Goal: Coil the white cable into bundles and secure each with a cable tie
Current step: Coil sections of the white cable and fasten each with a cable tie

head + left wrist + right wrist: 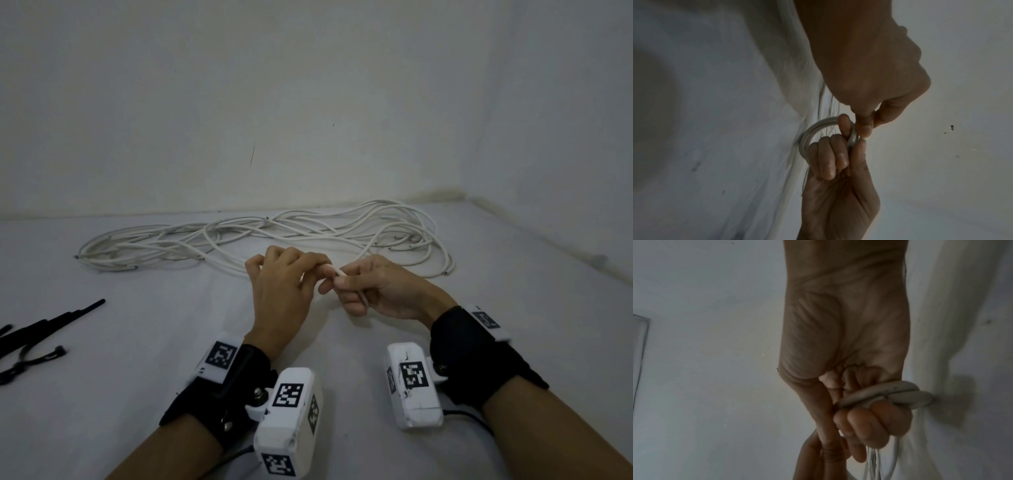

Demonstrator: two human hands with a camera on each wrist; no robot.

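A pale sheet-covered surface [144,342] is seen meeting a bare whitish wall [308,102], with a corner at far right. Black ties [51,325] are laid at the left edge, well apart from the hands, and the loose cable [239,240] is sprawled along the wall just behind them. A small double loop [900,392] of it is gripped in the curled right hand [380,287], while its end is pinched by the left hand [284,291], fingers touching the right's.
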